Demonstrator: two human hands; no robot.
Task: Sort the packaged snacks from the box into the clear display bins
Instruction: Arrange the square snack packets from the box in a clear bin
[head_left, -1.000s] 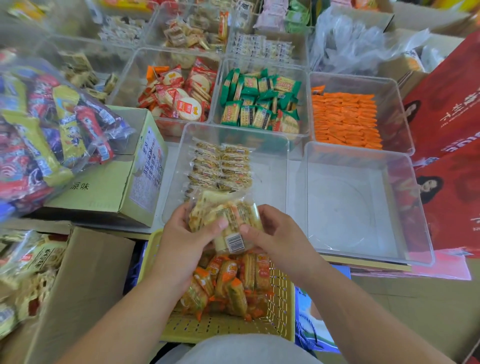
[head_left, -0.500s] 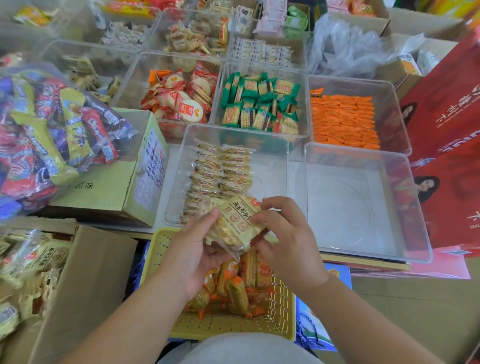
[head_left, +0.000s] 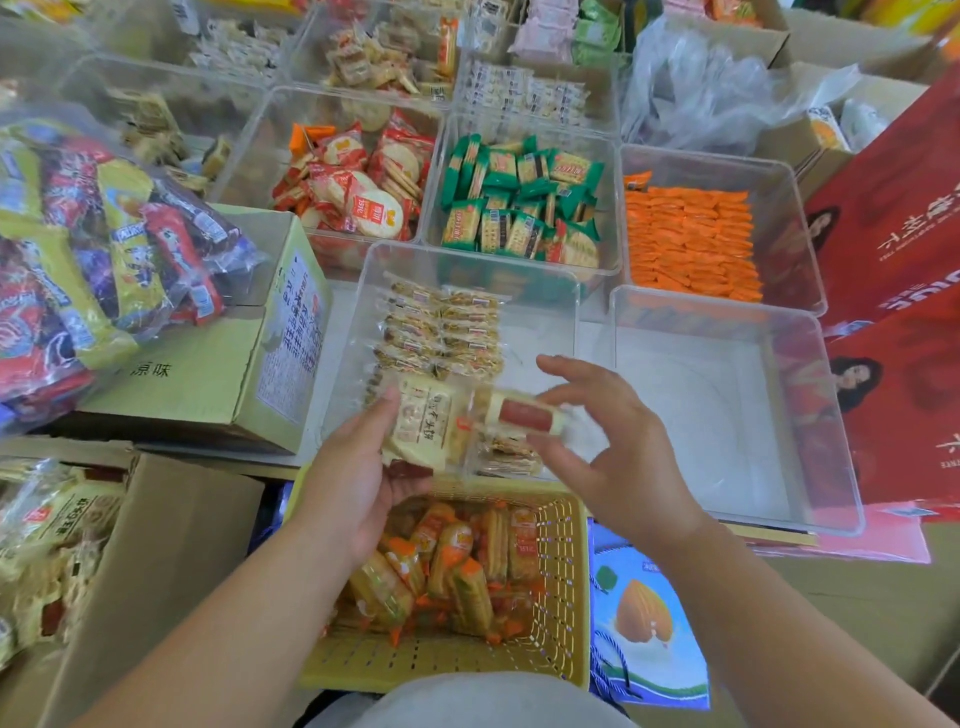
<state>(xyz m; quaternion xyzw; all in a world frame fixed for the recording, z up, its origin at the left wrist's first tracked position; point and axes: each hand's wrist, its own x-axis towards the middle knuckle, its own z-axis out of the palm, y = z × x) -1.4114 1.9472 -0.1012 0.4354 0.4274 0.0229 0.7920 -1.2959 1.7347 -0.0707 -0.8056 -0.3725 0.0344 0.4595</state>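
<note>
My left hand (head_left: 358, 483) holds a small stack of cream-coloured cracker packets (head_left: 421, 431) at the near wall of a clear bin (head_left: 545, 280). My right hand (head_left: 608, 447) pinches one blurred packet with a red label (head_left: 524, 415) just to the right of the stack. Two neat rows of the same packets (head_left: 447, 332) lie in that bin's far left part. Beside it on the right stands a bare clear bin (head_left: 727, 415). Under my hands, a yellow perforated basket (head_left: 561, 597) contains orange-wrapped snack packs (head_left: 457, 566).
Behind are bins of red round crackers (head_left: 358, 182), green packets (head_left: 519, 202) and orange sticks (head_left: 691, 239). A green carton (head_left: 208, 374) with a bag of mixed bars (head_left: 93, 249) sits left. An open cardboard box (head_left: 156, 561) is near left; red gift boxes (head_left: 893, 218) are on the right.
My hands rose from the basket toward the bin. My right hand has pulled one packet off the stack to the right, and the stack in my left hand has turned face up.
</note>
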